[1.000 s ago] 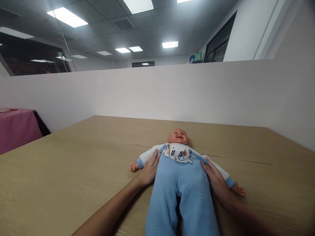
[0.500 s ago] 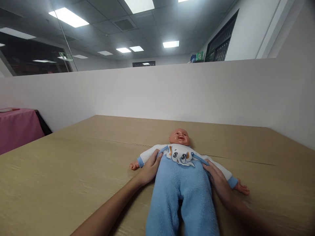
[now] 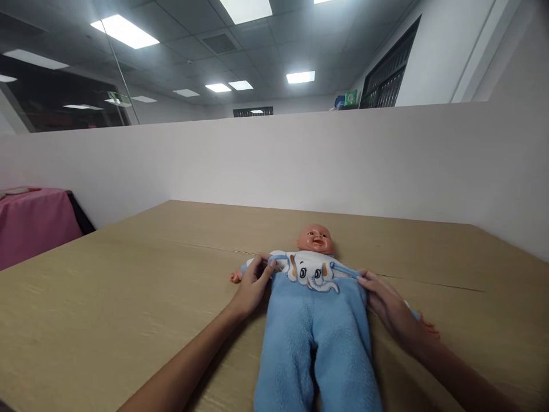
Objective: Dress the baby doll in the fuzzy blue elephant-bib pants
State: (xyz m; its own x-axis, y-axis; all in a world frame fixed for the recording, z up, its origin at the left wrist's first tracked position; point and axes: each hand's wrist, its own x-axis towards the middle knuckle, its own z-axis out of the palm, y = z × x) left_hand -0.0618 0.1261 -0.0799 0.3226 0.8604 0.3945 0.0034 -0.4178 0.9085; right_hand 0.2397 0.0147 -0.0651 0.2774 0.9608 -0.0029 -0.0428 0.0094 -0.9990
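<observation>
A baby doll (image 3: 316, 238) lies on its back with its head toward the far side of the table. It wears a white top under fleecy light-blue overalls (image 3: 291, 320), whose bib (image 3: 312, 271) carries an elephant face. My left hand (image 3: 252, 286) pinches the blue strap (image 3: 278, 258) at the doll's shoulder on the left. On the other side, my right hand (image 3: 388, 300) grips the second blue strap (image 3: 345, 269) between thumb and fingers. Both straps are stretched outward from the bib. The doll's arms are partly hidden behind my hands.
The doll lies on a light-brown table (image 3: 128, 286) with a seam across it. A white partition (image 3: 300, 160) rises behind the table. Off to the left stands something draped in pink cloth (image 3: 38, 226).
Both hands have drawn the straps outward, away from the doll's body. The bib now looks flatter and wider, and the elephant's trunk shows more fully.
</observation>
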